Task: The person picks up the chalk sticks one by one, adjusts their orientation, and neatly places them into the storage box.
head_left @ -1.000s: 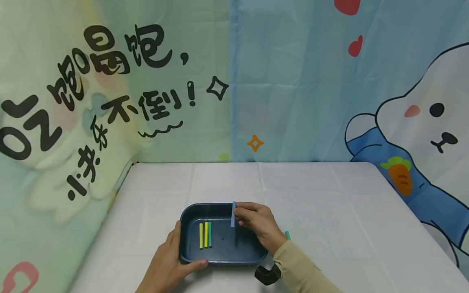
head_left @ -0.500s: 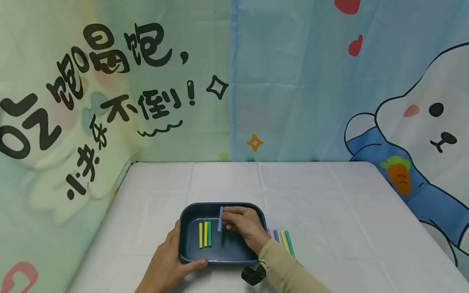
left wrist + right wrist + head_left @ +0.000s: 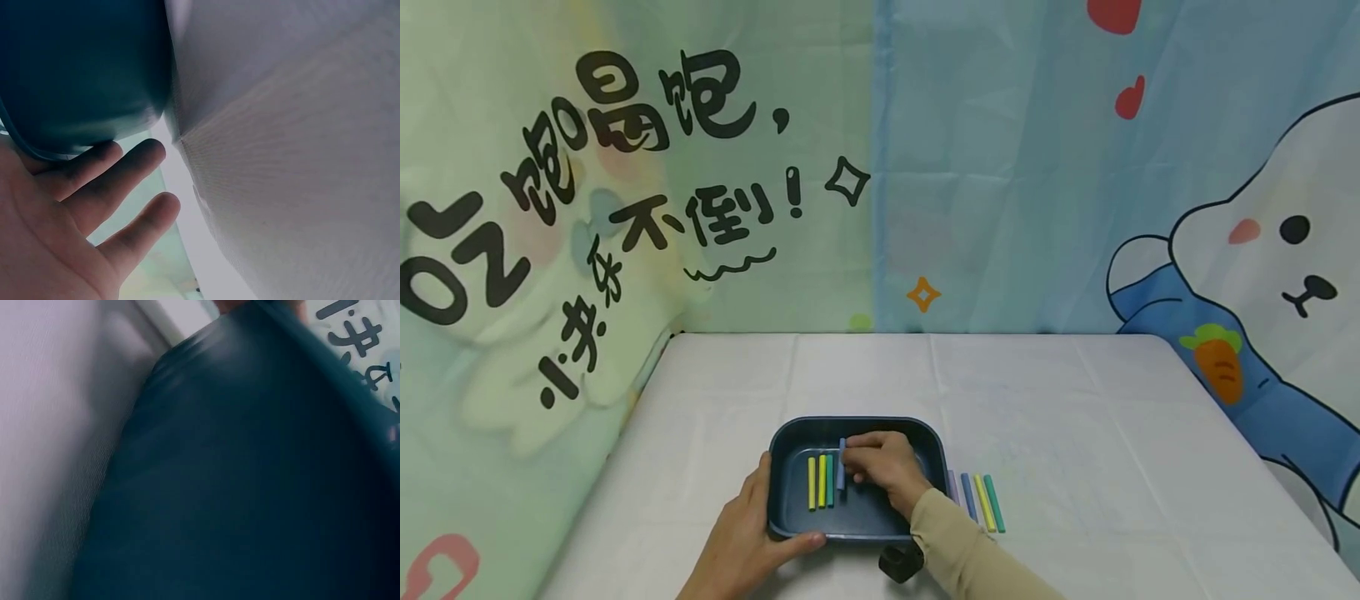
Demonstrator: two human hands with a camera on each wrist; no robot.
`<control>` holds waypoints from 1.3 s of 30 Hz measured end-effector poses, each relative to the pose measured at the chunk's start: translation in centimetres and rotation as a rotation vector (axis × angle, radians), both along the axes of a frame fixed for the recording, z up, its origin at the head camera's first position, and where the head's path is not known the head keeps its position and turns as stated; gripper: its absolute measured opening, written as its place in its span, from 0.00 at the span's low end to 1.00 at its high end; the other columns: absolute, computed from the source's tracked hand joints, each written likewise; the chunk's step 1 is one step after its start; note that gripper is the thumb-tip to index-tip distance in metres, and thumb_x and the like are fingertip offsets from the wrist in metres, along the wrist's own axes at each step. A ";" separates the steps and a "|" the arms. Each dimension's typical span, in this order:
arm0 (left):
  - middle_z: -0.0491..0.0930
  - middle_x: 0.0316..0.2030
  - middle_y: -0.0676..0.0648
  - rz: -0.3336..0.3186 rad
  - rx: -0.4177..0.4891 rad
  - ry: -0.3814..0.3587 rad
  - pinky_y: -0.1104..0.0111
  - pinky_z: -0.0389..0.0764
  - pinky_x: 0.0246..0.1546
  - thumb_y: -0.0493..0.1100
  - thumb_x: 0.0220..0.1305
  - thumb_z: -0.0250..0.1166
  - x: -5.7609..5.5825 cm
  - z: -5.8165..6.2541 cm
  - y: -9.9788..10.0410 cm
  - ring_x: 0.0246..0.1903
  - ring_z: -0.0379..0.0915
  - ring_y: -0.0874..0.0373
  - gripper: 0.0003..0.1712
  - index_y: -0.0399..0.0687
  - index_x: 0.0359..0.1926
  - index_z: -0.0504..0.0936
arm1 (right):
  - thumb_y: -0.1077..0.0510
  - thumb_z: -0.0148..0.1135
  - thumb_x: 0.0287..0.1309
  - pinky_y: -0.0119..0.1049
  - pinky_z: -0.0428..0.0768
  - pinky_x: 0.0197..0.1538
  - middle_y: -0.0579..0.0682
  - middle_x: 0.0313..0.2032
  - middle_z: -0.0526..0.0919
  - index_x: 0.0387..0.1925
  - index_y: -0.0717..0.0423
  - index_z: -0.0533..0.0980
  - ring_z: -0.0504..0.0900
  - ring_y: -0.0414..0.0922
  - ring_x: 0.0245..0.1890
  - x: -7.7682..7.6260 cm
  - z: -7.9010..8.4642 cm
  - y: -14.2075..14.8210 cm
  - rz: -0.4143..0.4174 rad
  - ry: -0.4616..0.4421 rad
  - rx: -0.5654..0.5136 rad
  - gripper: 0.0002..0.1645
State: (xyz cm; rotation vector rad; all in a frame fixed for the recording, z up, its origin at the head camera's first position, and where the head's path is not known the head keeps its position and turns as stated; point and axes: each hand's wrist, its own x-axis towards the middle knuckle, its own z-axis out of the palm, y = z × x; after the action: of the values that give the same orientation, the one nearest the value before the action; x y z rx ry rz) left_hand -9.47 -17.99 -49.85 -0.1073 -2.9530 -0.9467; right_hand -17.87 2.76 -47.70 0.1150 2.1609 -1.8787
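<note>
In the head view, a dark blue tray [image 3: 880,521] lies on the white table. My right hand [image 3: 891,468] is over its inside and pinches a blue chalk stick [image 3: 841,463], held roughly upright in the picture. Just left of that stick are a green chalk stick [image 3: 830,481] and two yellow chalk sticks [image 3: 817,482], side by side in the tray. My left hand [image 3: 747,527] rests against the tray's left side and front corner, thumb along the front. In the left wrist view its fingers [image 3: 134,228] are mostly straight beside the tray's outer wall [image 3: 94,75].
Right of the tray several chalk sticks lie in a row, among them a blue one [image 3: 969,497], a yellow one [image 3: 985,503] and a green one [image 3: 995,503]. A printed curtain [image 3: 1000,208] hangs behind the table [image 3: 1097,433]. The right wrist view is mostly tray wall [image 3: 237,456].
My right hand has moved left and nearer over the tray with the blue chalk stick, bringing it beside the green one. The row right of the tray has come into sight. My left hand stays put.
</note>
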 end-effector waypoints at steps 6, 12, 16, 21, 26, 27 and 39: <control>0.64 0.70 0.34 0.010 0.002 -0.032 0.48 0.76 0.58 0.81 0.45 0.69 -0.2 0.3 0.2 0.61 0.72 0.39 0.78 0.37 0.80 0.45 | 0.66 0.70 0.54 0.32 0.82 0.30 0.52 0.29 0.84 0.46 0.68 0.83 0.80 0.41 0.24 -0.2 -0.3 -0.5 0.022 0.005 0.070 0.16; 0.64 0.71 0.34 0.018 -0.001 -0.044 0.48 0.75 0.59 0.82 0.44 0.68 -0.3 0.3 0.2 0.62 0.71 0.39 0.78 0.37 0.80 0.45 | 0.67 0.72 0.53 0.32 0.82 0.29 0.53 0.28 0.84 0.44 0.68 0.83 0.81 0.41 0.25 -0.3 -0.4 -0.7 0.025 0.011 0.121 0.15; 0.64 0.71 0.33 0.013 -0.003 -0.034 0.48 0.75 0.59 0.81 0.45 0.68 -0.1 0.2 0.2 0.62 0.71 0.39 0.78 0.36 0.80 0.45 | 0.68 0.72 0.52 0.33 0.83 0.29 0.52 0.28 0.85 0.43 0.69 0.83 0.82 0.41 0.25 -0.2 -0.3 -0.8 0.041 0.013 0.135 0.15; 0.64 0.71 0.34 0.013 0.000 -0.028 0.48 0.75 0.59 0.81 0.45 0.69 0.0 0.2 0.2 0.62 0.71 0.38 0.77 0.36 0.80 0.45 | 0.68 0.73 0.47 0.32 0.81 0.26 0.51 0.26 0.85 0.40 0.67 0.85 0.81 0.40 0.22 -0.1 -0.4 -0.8 0.053 0.039 0.174 0.14; 0.63 0.71 0.33 0.021 0.002 -0.036 0.47 0.75 0.58 0.80 0.45 0.69 0.0 0.3 0.3 0.62 0.71 0.37 0.77 0.36 0.80 0.46 | 0.68 0.73 0.45 0.32 0.78 0.25 0.50 0.27 0.83 0.37 0.65 0.85 0.79 0.41 0.20 0.0 -0.5 -0.8 0.061 0.057 0.209 0.13; 0.63 0.71 0.33 0.022 0.002 -0.040 0.47 0.75 0.58 0.80 0.45 0.69 0.0 0.3 0.3 0.62 0.71 0.37 0.77 0.36 0.80 0.46 | 0.68 0.73 0.45 0.33 0.78 0.25 0.50 0.27 0.83 0.37 0.65 0.85 0.79 0.41 0.20 0.0 -0.5 -0.8 0.061 0.059 0.212 0.13; 0.62 0.72 0.33 0.026 0.016 -0.097 0.47 0.74 0.59 0.81 0.45 0.68 -0.1 0.4 0.5 0.63 0.70 0.39 0.79 0.36 0.80 0.45 | 0.67 0.74 0.47 0.33 0.82 0.28 0.51 0.28 0.85 0.40 0.67 0.85 0.81 0.41 0.22 0.5 -0.1 -0.3 0.044 0.042 0.174 0.14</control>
State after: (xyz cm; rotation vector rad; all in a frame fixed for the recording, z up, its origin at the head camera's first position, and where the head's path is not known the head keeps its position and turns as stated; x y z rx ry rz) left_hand -9.52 -17.47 -49.49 -0.0229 -3.0258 -0.9999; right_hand -17.38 2.43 -47.82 0.0627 2.3328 -1.6815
